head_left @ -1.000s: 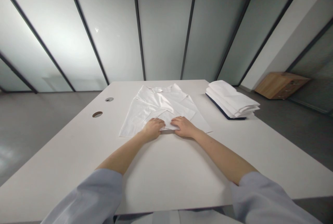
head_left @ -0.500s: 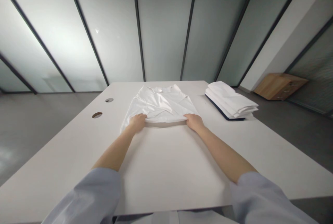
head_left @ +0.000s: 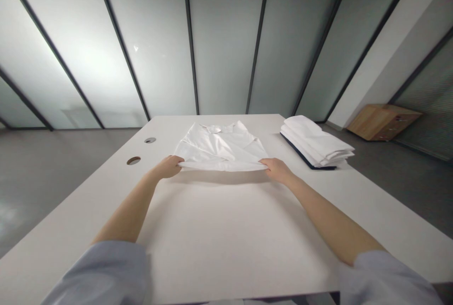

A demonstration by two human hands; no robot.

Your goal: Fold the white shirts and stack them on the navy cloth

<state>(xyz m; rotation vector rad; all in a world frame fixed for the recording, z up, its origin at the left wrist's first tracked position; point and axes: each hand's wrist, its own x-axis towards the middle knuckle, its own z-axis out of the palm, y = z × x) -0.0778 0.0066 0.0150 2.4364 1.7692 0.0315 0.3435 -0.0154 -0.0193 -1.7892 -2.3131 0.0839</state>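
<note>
A white shirt [head_left: 221, 147] lies spread on the white table [head_left: 212, 229], its collar at the far end. My left hand [head_left: 170, 166] pinches the near left corner of the shirt. At the near right corner, my right hand [head_left: 278, 169] grips the cloth the same way. The near edge is stretched between both hands and lifted a little, with a shadow on the tabletop beneath it. The fingertips are partly hidden by the fabric.
To the right, a stack of folded white cloth [head_left: 313, 139] rests on a dark flat board [head_left: 300, 153]. Two round holes, one nearer [head_left: 133, 160] and one farther [head_left: 150, 140], sit at the table's left side. A wooden cabinet [head_left: 382, 121] stands on the floor beyond.
My hands have moved apart, the left one further left and the right one slightly right. The shirt's near edge is now wider and straighter between them.
</note>
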